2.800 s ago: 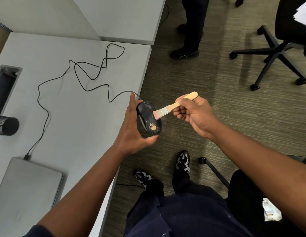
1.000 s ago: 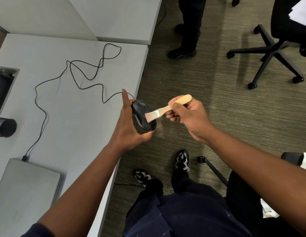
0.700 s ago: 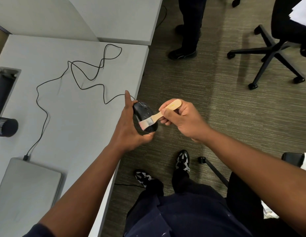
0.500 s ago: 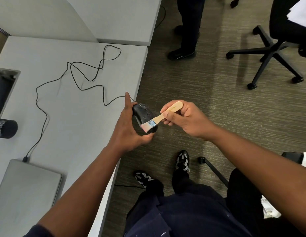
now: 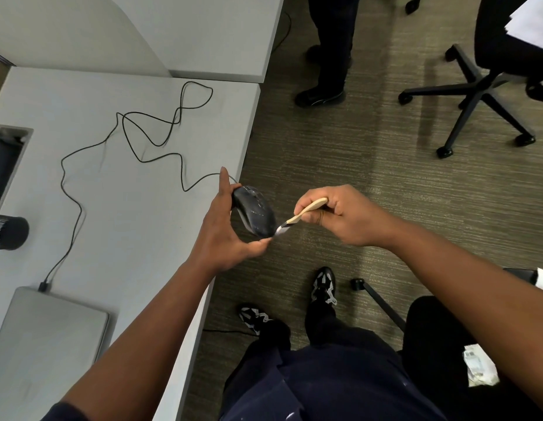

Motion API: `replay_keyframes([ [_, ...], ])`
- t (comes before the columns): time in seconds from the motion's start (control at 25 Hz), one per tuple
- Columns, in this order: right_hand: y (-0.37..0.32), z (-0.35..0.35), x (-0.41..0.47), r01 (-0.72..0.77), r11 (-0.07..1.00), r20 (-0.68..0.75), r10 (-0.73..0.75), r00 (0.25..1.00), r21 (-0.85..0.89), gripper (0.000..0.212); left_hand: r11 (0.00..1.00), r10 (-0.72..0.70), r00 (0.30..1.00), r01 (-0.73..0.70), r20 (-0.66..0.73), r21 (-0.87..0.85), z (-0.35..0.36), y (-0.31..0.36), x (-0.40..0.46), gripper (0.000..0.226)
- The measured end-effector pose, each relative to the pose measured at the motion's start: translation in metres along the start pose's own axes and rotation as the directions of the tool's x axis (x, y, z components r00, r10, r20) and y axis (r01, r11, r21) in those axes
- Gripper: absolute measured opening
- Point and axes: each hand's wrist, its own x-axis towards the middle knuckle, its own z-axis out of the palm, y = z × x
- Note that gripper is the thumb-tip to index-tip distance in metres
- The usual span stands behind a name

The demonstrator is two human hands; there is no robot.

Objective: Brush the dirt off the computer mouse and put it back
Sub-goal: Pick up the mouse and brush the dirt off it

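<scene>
Desk (image 5: 118, 226): occupies the left; floor to its right. Partition (image 5: 203, 31): behind the desk. Laptop (image 5: 42, 344): on the desk's near left corner. Cable (image 5: 124, 141): on the desk, running from the laptop's far edge in loops to the mouse (image 5: 253, 212). Mouse: held by the left hand (image 5: 224, 235) just off the desk's right edge, above the floor. Brush (image 5: 297, 218): in the right hand (image 5: 340, 215), right of the mouse, tip touching the mouse's near end. Office chair (image 5: 476, 92): far right, on the floor. Standing person's legs (image 5: 331, 47): behind, between partition and chair.
</scene>
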Motion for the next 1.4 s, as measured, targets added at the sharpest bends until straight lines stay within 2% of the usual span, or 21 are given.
replay_keyframes([
  [0.08, 0.002, -0.006, -0.001, -0.028, 0.997, -0.049, 0.025, 0.999, -0.07, 0.014, 1.0, -0.004, 1.0, 0.004, 0.001, -0.005, -0.001, 0.001, 0.001, 0.153],
  [0.12, 0.002, -0.009, -0.001, -0.025, 0.999, -0.095, 0.022, 0.995, -0.035, 0.012, 1.0, -0.008, 1.0, 0.008, 0.002, -0.008, -0.002, 0.001, 0.001, 0.154],
  [0.2, -0.003, -0.01, 0.001, 0.019, 0.984, -0.171, 0.012, 0.985, 0.179, 0.009, 1.0, -0.019, 1.0, 0.019, 0.002, -0.021, -0.003, 0.001, 0.002, 0.154],
  [0.28, -0.011, -0.002, 0.008, 0.038, 0.905, -0.188, 0.047, 0.981, 0.423, 0.009, 0.999, -0.017, 1.0, 0.017, 0.003, -0.034, -0.002, 0.001, 0.004, 0.152],
  [0.36, -0.016, 0.013, 0.015, 0.005, 0.838, -0.172, 0.105, 0.98, 0.545, 0.009, 0.999, -0.007, 1.0, 0.007, -0.001, -0.034, 0.0, 0.002, 0.005, 0.152],
  [0.48, -0.015, 0.029, 0.019, -0.048, 0.852, -0.174, 0.162, 0.971, 0.522, 0.009, 0.999, -0.009, 1.0, 0.009, -0.008, -0.038, 0.001, 0.005, 0.005, 0.151],
  [0.72, -0.005, 0.025, 0.011, -0.058, 0.88, -0.22, 0.181, 0.958, 0.471, 0.01, 0.999, -0.034, 0.999, 0.033, -0.03, -0.032, 0.003, 0.004, 0.001, 0.151],
  [0.92, 0.003, 0.017, 0.004, -0.076, 0.951, -0.241, 0.152, 0.959, 0.299, 0.009, 0.999, -0.022, 1.0, 0.021, -0.017, -0.032, 0.0, 0.005, 0.002, 0.151],
  [1.0, 0.005, 0.016, 0.001, -0.099, 0.971, -0.281, 0.16, 0.946, 0.219, 0.008, 0.999, -0.017, 1.0, 0.016, -0.014, -0.048, -0.001, 0.007, 0.004, 0.152],
  [1.04, 0.004, 0.014, 0.001, -0.104, 0.967, -0.321, 0.177, 0.93, 0.233, 0.009, 0.999, -0.014, 1.0, 0.014, -0.009, -0.051, -0.001, 0.009, 0.004, 0.151],
  [1.12, -0.003, 0.01, 0.003, -0.067, 0.91, -0.389, 0.24, 0.89, 0.408, 0.012, 0.999, -0.01, 1.0, 0.01, -0.004, -0.041, -0.001, 0.01, 0.004, 0.15],
  [1.24, -0.019, 0.012, 0.012, -0.015, 0.692, -0.298, 0.33, 0.896, 0.722, 0.01, 1.0, -0.005, 1.0, 0.005, 0.019, -0.02, 0.001, 0.014, 0.004, 0.15],
  [1.32, -0.028, 0.018, 0.019, -0.063, 0.599, -0.204, 0.368, 0.907, 0.798, 0.01, 1.0, 0.012, 1.0, -0.012, 0.026, -0.006, 0.003, 0.017, 0.005, 0.148],
  [1.4, -0.033, 0.023, 0.025, -0.107, 0.573, -0.172, 0.41, 0.896, 0.813, 0.011, 0.999, 0.032, 0.999, -0.032, 0.027, 0.005, 0.003, 0.021, 0.005, 0.146],
])
